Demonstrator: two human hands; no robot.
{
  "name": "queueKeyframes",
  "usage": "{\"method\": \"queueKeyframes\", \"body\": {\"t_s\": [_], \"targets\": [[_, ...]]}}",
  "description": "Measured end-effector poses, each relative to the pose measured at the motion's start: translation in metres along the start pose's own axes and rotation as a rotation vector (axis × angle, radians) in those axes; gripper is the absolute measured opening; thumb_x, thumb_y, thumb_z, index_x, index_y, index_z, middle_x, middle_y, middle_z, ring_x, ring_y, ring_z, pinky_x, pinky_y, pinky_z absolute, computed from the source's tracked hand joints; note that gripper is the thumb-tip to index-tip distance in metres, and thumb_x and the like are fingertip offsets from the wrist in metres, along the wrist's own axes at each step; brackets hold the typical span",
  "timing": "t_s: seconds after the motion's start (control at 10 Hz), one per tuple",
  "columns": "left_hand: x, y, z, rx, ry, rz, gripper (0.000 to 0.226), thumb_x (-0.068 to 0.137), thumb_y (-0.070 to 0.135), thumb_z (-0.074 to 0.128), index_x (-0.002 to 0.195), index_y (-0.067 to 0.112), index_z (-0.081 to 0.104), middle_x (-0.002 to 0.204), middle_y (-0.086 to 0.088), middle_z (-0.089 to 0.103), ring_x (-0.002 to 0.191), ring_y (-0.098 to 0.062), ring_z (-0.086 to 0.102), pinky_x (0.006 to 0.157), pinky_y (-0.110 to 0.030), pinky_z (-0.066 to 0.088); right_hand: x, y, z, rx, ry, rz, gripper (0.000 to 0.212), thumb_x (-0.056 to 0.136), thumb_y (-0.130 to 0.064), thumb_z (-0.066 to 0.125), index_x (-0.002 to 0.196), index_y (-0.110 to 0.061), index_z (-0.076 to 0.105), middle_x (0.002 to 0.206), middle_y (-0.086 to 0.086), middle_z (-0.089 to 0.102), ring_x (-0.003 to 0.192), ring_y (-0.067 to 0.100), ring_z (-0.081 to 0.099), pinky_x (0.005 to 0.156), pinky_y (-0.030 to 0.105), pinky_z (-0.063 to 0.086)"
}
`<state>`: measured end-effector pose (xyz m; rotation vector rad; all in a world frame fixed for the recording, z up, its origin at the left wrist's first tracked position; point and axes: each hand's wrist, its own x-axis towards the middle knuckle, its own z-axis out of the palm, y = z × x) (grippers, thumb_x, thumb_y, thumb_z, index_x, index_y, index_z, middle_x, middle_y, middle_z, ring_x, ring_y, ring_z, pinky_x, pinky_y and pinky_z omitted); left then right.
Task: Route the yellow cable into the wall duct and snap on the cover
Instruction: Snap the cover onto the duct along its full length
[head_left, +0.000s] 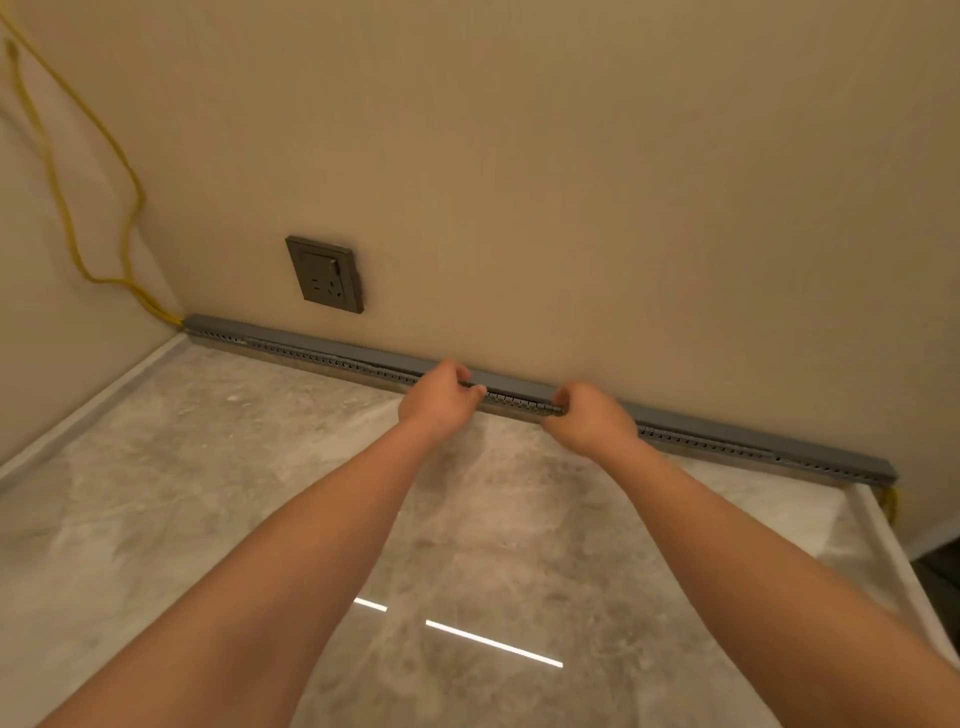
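Cover (519, 387), grey, on wall duct (322, 358): left grip (439, 397) and right grip (592, 423) both clamped on it mid-duct. Yellow cable (139, 200) enters duct's left end.

Grey duct (701, 440) at the wall's foot, its slotted side a matt plastic; the cover (332, 347) on top the same dull grey, smooth and unmarked; yellow cable (139, 197) in a smooth sheath, probably plastic, though it shows too thin to judge; floor (260, 467) of veined grey stone-look tile, polished to a gloss that mirrors a strip light; pale edging (78, 421) along its border plainer and less shiny; wall (571, 208) beige and matt; socket plate (324, 274) dark grey with a satin sheen.
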<state>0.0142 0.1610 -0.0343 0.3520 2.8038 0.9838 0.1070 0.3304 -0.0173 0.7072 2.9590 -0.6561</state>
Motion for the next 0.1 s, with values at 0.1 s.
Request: {"method": "queueKeyframes", "body": {"t_s": [0.1], "targets": [[-0.0114, 0.0074, -0.0054, -0.104, 0.02, 0.017, 0.035, 0.089, 0.045, 0.058, 0.112, 0.019, 0.056, 0.111, -0.001, 0.064, 0.1, -0.023, 0.063, 0.087, -0.037, 0.05, -0.0105, -0.0077, -0.006, 0.156, 0.013, 0.003, 0.035, 0.081, -0.031, 0.063, 0.115, -0.022, 0.059, 0.112, 0.002, 0.064, 0.102, 0.025, 0.061, 0.084, 0.033, 0.05]]}}
